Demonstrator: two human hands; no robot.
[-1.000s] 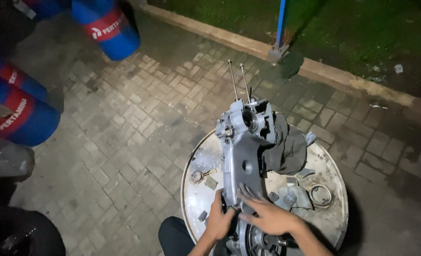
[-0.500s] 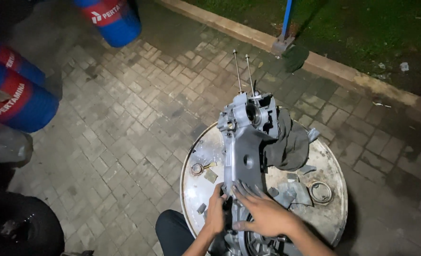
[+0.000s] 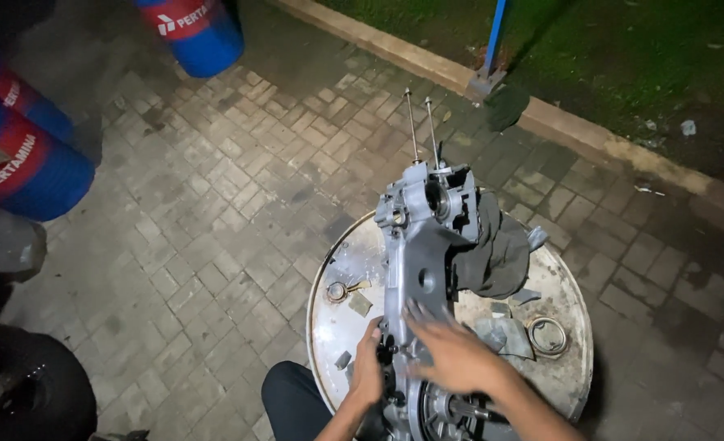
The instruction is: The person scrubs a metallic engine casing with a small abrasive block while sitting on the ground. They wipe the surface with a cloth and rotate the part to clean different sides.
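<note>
Left hand (image 3: 368, 371) grips the engine casing (image 3: 415, 253); right hand (image 3: 452, 355) lies flat, fingers released; best kept steadied on the round tray (image 3: 566, 384).

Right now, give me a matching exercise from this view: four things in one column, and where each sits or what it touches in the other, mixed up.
Things:
1. left hand
2. metal ring
3. dark cloth
4. two thin rods

Places:
A. stick up from the engine case's far end
B. flat on the round tray's right part
C. grips the case's near left edge
D. bunched against the case's right side

Pairs: 1-C, 2-B, 3-D, 4-A
</note>
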